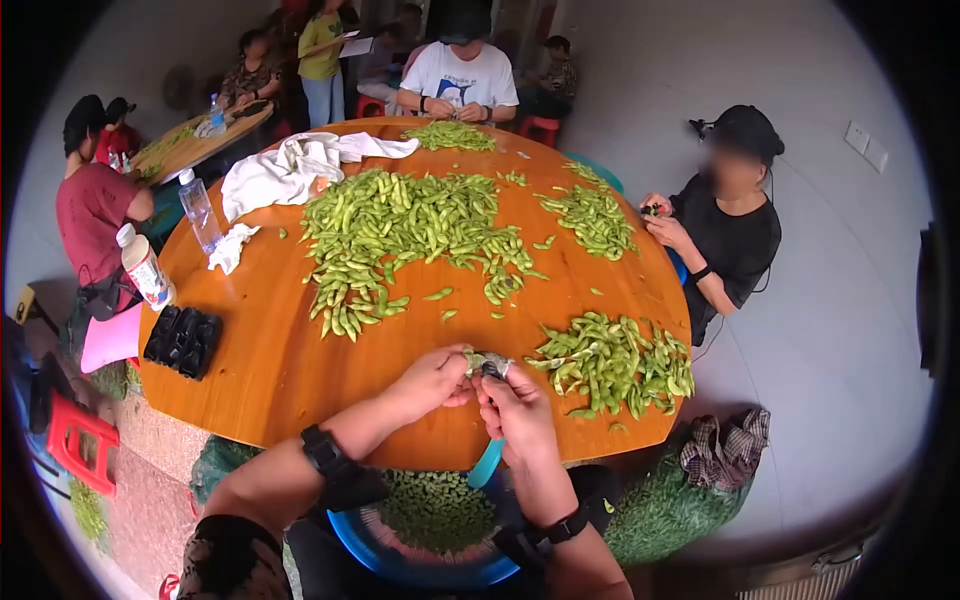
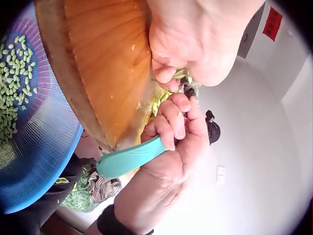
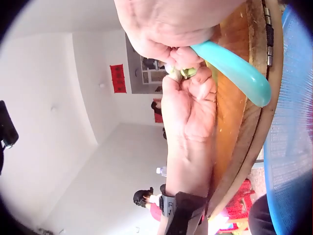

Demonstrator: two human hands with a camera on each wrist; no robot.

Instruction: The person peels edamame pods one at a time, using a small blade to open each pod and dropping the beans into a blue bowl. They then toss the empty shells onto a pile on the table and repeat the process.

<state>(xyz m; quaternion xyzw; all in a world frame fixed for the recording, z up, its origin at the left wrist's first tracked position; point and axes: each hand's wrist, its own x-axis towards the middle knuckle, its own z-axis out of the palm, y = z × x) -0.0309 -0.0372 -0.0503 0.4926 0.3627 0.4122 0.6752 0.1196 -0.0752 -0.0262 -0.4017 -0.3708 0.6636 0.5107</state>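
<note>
Over the near edge of the round wooden table, the two hands meet at the fingertips. The left hand pinches a green soybean pod, mostly covered by fingers. In the right hand is a tool with a teal handle; the handle sticks out below the palm, and the working end is hidden among the fingers. Dark and greyish wrapping shows at the right fingertips. Below the hands, a blue mesh basket holds many shelled green beans.
A large heap of pods covers the table's middle, with a smaller pile at right. At left are a white cloth, bottles and a black tray. A person in black sits at right; another sits opposite.
</note>
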